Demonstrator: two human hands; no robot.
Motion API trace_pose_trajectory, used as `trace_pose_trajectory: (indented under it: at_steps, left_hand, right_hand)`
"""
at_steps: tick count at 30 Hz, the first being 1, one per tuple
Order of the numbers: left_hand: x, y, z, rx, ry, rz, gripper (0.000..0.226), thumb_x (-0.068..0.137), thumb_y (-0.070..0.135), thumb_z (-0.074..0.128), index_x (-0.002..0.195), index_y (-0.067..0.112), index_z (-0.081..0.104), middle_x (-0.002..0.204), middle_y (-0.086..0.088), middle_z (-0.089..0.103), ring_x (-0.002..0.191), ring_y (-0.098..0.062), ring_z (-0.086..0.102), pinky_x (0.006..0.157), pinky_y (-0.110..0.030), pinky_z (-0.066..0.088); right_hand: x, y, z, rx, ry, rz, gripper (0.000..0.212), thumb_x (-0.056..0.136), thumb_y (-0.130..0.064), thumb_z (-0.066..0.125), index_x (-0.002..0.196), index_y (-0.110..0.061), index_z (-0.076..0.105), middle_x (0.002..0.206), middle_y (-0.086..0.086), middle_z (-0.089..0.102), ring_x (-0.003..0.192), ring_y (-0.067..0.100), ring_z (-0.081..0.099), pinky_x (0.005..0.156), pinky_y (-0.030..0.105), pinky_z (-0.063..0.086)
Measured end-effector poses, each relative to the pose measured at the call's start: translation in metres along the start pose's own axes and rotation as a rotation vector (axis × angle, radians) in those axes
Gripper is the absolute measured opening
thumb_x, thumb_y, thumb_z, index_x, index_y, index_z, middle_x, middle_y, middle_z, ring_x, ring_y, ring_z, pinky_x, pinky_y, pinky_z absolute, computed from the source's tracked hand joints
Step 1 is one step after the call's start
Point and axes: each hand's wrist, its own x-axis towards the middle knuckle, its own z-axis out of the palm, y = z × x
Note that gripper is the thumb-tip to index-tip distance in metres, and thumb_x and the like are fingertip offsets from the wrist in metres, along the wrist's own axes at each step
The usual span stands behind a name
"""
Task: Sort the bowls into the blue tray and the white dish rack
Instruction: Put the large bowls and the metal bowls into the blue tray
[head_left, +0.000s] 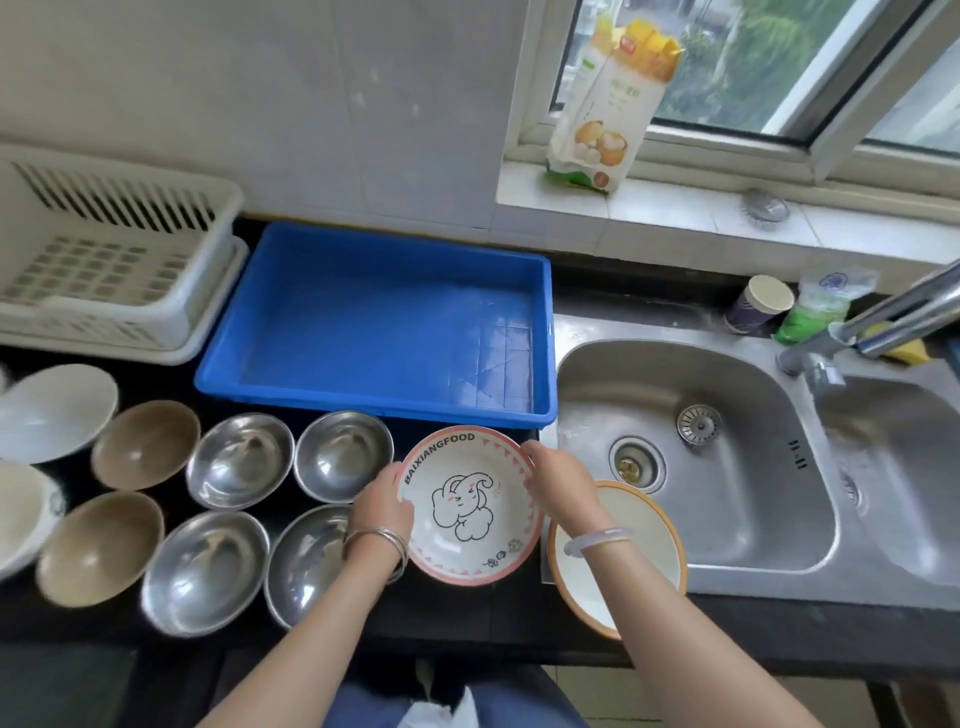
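A pink-rimmed bowl (470, 512) with an elephant drawing is held by both hands near the counter's front. My left hand (382, 501) grips its left rim and my right hand (558, 480) its right rim. An orange-rimmed white bowl (654, 551) lies under my right forearm. Left of me stand several steel bowls (239, 460), two brown bowls (145, 444) and white bowls (52, 410). The blue tray (374, 400) sits behind them with nothing in it. The white dish rack (104, 270) stands at the far left, also holding nothing.
A double steel sink (691, 441) with a tap (883, 317) lies to the right. A paper cup (761, 304) and a green bag (821, 306) stand behind the sink. A food carton (613, 104) leans on the windowsill.
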Motion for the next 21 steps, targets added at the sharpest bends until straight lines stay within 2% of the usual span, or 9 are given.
trace_pose_trajectory:
  at_steps: [3,5,7,9,11,14,18,21]
  left_hand:
    - [0.001,-0.003,-0.003,-0.081,0.054,-0.040,0.036,0.085,-0.002,0.046,0.111,0.017,0.061,0.102,-0.003,0.070,0.080,-0.016,0.059,0.053,-0.017,0.040]
    - [0.000,-0.003,-0.009,-0.117,0.088,-0.045,0.031,0.086,0.001,0.048,0.106,0.020,0.064,0.093,0.002,0.070,0.072,-0.010,0.057,0.050,-0.014,0.036]
    - [0.000,-0.004,-0.020,-0.145,0.123,-0.051,0.023,0.086,0.009,0.052,0.097,0.025,0.064,0.081,0.009,0.066,0.065,-0.002,0.056,0.050,-0.015,0.037]
    - [0.001,-0.002,-0.034,-0.179,0.166,-0.057,0.013,0.084,0.017,0.058,0.089,0.028,0.064,0.074,0.014,0.062,0.065,0.001,0.056,0.052,-0.017,0.039]
    - [0.005,0.003,-0.051,-0.246,0.206,-0.045,0.004,0.082,0.022,0.063,0.084,0.026,0.064,0.074,0.010,0.064,0.067,-0.005,0.059,0.057,-0.020,0.043]
    - [0.018,0.012,-0.074,-0.375,0.247,-0.012,0.003,0.081,0.023,0.066,0.081,0.022,0.063,0.081,0.001,0.067,0.076,-0.017,0.064,0.072,-0.030,0.052]
    - [0.046,0.018,-0.098,-0.528,0.293,0.006,0.004,0.082,0.022,0.065,0.084,0.018,0.063,0.091,-0.007,0.069,0.081,-0.021,0.066,0.069,-0.025,0.054]
    - [0.073,0.017,-0.111,-0.526,0.238,-0.027,0.009,0.086,0.022,0.059,0.093,0.018,0.062,0.101,-0.016,0.069,0.095,-0.034,0.065,0.086,-0.047,0.054]
  right_hand:
    - [0.002,-0.001,-0.006,0.065,0.003,-0.007,0.038,0.086,-0.003,0.047,0.117,-0.021,0.059,0.100,0.005,0.069,0.086,0.025,0.062,0.068,0.035,0.052]
    - [0.003,-0.003,-0.012,0.076,0.011,-0.033,0.039,0.085,-0.004,0.049,0.117,-0.023,0.060,0.102,0.003,0.070,0.088,0.025,0.062,0.068,0.033,0.051]
    - [0.004,-0.007,-0.021,0.100,0.015,-0.074,0.037,0.084,-0.007,0.050,0.114,-0.024,0.064,0.101,0.002,0.070,0.089,0.025,0.063,0.063,0.028,0.046]
    - [0.004,-0.011,-0.034,0.170,0.020,-0.105,0.031,0.083,-0.010,0.053,0.105,-0.026,0.068,0.091,-0.001,0.071,0.082,0.023,0.063,0.052,0.023,0.039]
    - [0.006,-0.018,-0.048,0.263,0.013,-0.099,0.029,0.083,-0.013,0.056,0.103,-0.028,0.069,0.087,-0.003,0.070,0.073,0.020,0.062,0.050,0.022,0.043]
    - [0.017,-0.031,-0.066,0.436,-0.006,-0.063,0.031,0.081,-0.012,0.059,0.107,-0.025,0.069,0.089,0.000,0.073,0.074,0.021,0.070,0.067,0.036,0.060]
    - [0.043,-0.054,-0.082,0.660,-0.017,-0.009,0.027,0.079,-0.009,0.061,0.099,-0.025,0.068,0.070,0.009,0.073,0.061,0.024,0.072,0.065,0.038,0.062]
    - [0.066,-0.076,-0.085,0.711,0.032,0.025,0.030,0.078,-0.008,0.061,0.099,-0.028,0.067,0.067,0.011,0.073,0.062,0.024,0.072,0.061,0.032,0.062]
